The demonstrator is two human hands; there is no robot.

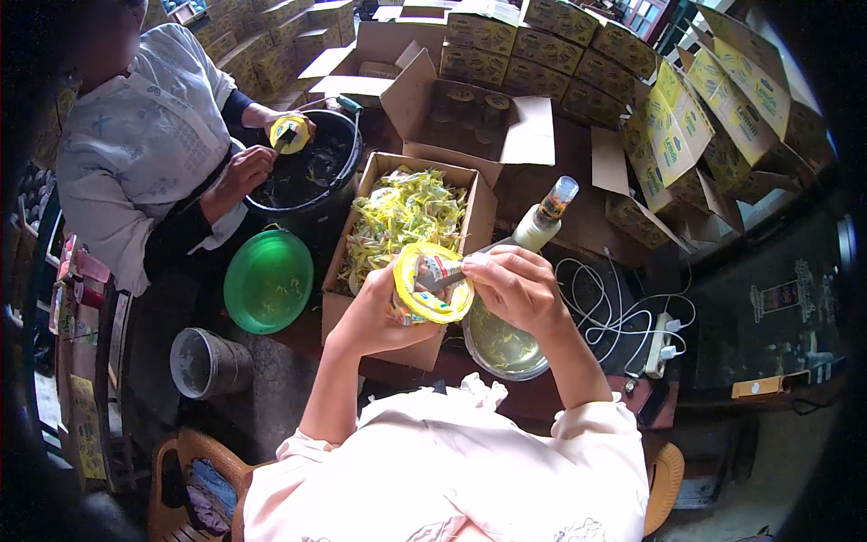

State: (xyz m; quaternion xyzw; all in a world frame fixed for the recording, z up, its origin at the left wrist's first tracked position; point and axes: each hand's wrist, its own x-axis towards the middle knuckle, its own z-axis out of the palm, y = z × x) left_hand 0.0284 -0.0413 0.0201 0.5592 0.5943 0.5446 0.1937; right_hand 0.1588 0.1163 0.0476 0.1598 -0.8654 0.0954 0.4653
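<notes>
My left hand (pixel 368 312) is wrapped round a clear plastic tub with a yellow rim (pixel 441 315), its round end tilted up. Between the fingertips of my right hand (pixel 519 285) is a flat, dark grey blade-like tool (pixel 440 275), lying across the round yellow end. The tool's exact kind is unclear. Just beyond my hands stands a carton (pixel 477 212) heaped with small yellow-and-clear packets (pixel 397 212). Below my right hand sits a round clear bowl (pixel 510 348) with yellow scraps in it, partly hidden by my wrist. A bottle of pale liquid (pixel 546 212) leans behind it.
On the left a person (pixel 149 154) works on a yellow-rimmed tub over a black bucket (pixel 343 176). Nearby are a green basin (pixel 268 280) and a grey bucket (pixel 212 363). White cables (pixel 591 298) and a power strip (pixel 664 343) lie right. Cartons (pixel 474 63) are stacked behind.
</notes>
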